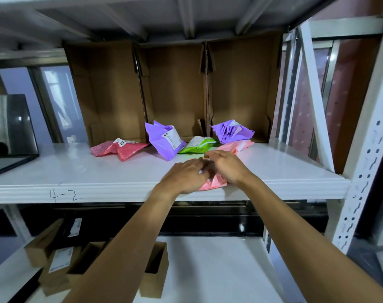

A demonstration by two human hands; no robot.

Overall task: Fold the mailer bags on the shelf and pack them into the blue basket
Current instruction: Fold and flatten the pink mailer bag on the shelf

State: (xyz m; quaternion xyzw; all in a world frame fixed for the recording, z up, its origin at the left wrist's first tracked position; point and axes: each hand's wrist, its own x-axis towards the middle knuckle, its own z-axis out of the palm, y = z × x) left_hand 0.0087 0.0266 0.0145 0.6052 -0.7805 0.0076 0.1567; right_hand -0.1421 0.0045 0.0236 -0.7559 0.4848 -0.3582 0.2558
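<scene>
Left hand (186,174), right hand (226,166): both pressed on pink mailer bag (212,182) at shelf (98,171) front edge; grip closure unclear. Behind: red bag (120,148), purple bag (164,139), green bag (197,145).

Bare forearms, no sleeves, unadorned hands (204,171)

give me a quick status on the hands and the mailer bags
Left hand and right hand both pressing a pink mailer bag at the shelf front edge. Five bags unfolded behind. Blue basket not in view. Nothing blocking.
</scene>
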